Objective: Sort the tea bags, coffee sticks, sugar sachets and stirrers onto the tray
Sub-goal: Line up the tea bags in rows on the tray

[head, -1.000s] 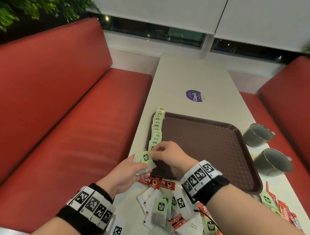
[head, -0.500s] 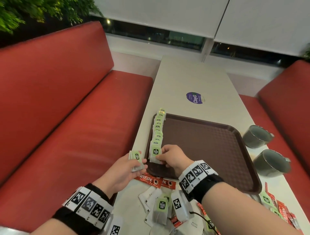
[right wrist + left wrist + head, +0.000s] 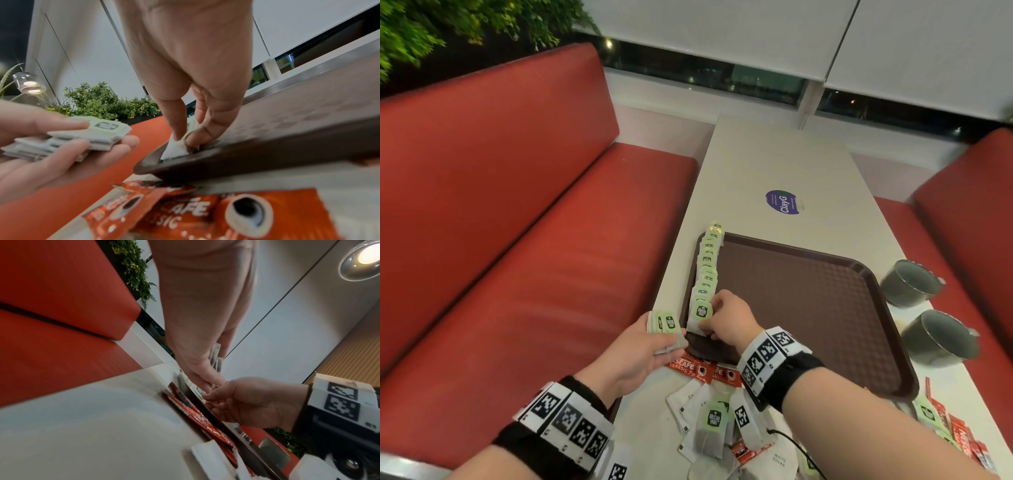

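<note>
A brown tray (image 3: 808,301) lies on the white table, with a row of green-tagged tea bags (image 3: 707,263) along its left rim. My right hand (image 3: 726,318) pinches the nearest tea bag (image 3: 700,313) of that row at the tray's near left corner; thumb and finger press that tea bag (image 3: 177,147) onto the tray (image 3: 267,146). My left hand (image 3: 640,349), palm up just left of the tray, holds a small stack of tea bags (image 3: 666,325), the same stack (image 3: 68,141) under its thumb in the right wrist view. Red coffee sticks (image 3: 698,368) lie at the tray's near edge.
Loose tea bags (image 3: 712,425), white sugar sachets (image 3: 685,401) and more red coffee sticks (image 3: 959,431) lie on the near table. Two grey cups (image 3: 909,282) stand right of the tray. Red benches (image 3: 517,240) flank the table. A purple sticker (image 3: 780,202) marks the far tabletop.
My right hand took a tea bag from the left hand's stack and brought it down onto the tray at the near end of the row. The left hand's stack has shrunk.
</note>
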`<state>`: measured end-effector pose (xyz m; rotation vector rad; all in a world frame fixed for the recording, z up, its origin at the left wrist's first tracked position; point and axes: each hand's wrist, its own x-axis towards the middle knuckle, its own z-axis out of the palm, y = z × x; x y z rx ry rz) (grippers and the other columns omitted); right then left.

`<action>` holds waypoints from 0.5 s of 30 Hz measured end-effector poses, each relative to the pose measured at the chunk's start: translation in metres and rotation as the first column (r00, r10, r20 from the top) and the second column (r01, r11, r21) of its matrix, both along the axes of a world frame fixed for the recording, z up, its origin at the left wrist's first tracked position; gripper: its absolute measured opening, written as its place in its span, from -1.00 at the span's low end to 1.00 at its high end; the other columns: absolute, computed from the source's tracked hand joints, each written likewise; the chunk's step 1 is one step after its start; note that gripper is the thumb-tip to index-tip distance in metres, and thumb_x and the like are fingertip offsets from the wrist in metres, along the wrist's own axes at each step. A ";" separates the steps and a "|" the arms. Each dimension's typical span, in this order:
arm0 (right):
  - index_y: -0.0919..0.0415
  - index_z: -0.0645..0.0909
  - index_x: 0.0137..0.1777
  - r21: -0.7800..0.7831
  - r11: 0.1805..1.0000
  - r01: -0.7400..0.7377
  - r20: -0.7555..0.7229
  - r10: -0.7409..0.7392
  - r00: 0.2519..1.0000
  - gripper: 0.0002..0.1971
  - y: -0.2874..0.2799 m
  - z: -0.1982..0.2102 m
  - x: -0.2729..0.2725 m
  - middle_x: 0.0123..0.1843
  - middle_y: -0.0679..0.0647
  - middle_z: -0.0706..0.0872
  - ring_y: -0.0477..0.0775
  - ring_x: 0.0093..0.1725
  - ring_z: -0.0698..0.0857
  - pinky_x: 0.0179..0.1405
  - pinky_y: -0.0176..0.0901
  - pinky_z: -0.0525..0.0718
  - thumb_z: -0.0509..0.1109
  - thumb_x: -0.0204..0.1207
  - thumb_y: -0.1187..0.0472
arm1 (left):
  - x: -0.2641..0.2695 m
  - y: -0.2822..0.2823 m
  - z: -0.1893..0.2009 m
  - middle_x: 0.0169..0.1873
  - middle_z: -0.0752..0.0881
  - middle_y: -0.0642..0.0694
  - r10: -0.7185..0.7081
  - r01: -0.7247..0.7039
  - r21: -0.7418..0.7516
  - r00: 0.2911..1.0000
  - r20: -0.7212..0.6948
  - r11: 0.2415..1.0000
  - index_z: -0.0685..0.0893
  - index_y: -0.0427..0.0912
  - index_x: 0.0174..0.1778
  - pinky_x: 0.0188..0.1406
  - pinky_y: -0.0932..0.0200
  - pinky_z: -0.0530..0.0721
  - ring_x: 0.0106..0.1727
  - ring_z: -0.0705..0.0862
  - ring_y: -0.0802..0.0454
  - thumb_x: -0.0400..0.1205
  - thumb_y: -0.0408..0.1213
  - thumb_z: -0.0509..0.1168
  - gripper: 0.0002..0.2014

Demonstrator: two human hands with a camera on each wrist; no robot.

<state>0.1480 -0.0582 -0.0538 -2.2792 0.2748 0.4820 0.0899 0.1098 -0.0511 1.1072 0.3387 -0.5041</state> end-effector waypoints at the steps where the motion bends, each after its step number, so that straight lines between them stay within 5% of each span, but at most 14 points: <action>1: 0.03 0.45 -0.06 0.015 1.000 0.011 0.012 -0.011 1.000 -0.68 -0.001 0.001 -0.001 -0.04 0.12 0.73 0.11 -0.12 0.77 -0.09 0.00 0.80 0.52 0.36 0.32 | 0.001 -0.002 0.000 0.16 0.68 -0.34 0.003 -0.003 -0.001 1.000 -0.003 1.000 0.46 -0.30 0.37 -0.15 0.18 0.80 0.10 0.72 -0.16 0.62 -0.64 0.21 -0.60; 7: 0.12 0.55 0.05 0.223 0.972 0.072 0.141 -0.106 0.984 -0.87 -0.009 0.010 -0.012 -0.08 0.09 0.71 0.08 -0.12 0.76 -0.02 0.01 0.77 0.39 0.55 0.22 | 0.002 -0.013 0.004 0.17 0.70 -0.29 -0.024 0.024 -0.006 1.000 0.010 1.000 0.53 -0.23 0.29 -0.12 0.18 0.79 0.14 0.72 -0.15 0.63 -0.60 0.24 -0.65; 10: 0.20 0.67 -0.02 0.273 0.959 -0.077 0.117 0.046 0.992 -0.79 -0.008 0.016 -0.022 -0.11 0.07 0.75 0.01 -0.16 0.71 -0.08 -0.10 0.70 0.49 0.47 0.08 | 0.004 -0.018 0.007 0.14 0.72 -0.26 -0.050 0.051 -0.016 0.998 0.028 0.999 0.56 -0.20 0.24 -0.10 0.18 0.78 0.10 0.74 -0.12 0.63 -0.61 0.22 -0.67; 15: 0.18 0.63 -0.32 0.410 0.911 -0.051 0.012 0.051 0.999 -0.83 -0.010 0.016 -0.028 -0.30 0.08 0.72 0.03 -0.26 0.68 -0.14 -0.08 0.70 0.51 0.44 0.37 | 0.003 -0.024 0.009 0.15 0.74 -0.27 -0.080 0.081 -0.026 0.996 0.042 0.996 0.57 -0.22 0.25 -0.12 0.20 0.78 0.09 0.76 -0.13 0.63 -0.65 0.19 -0.65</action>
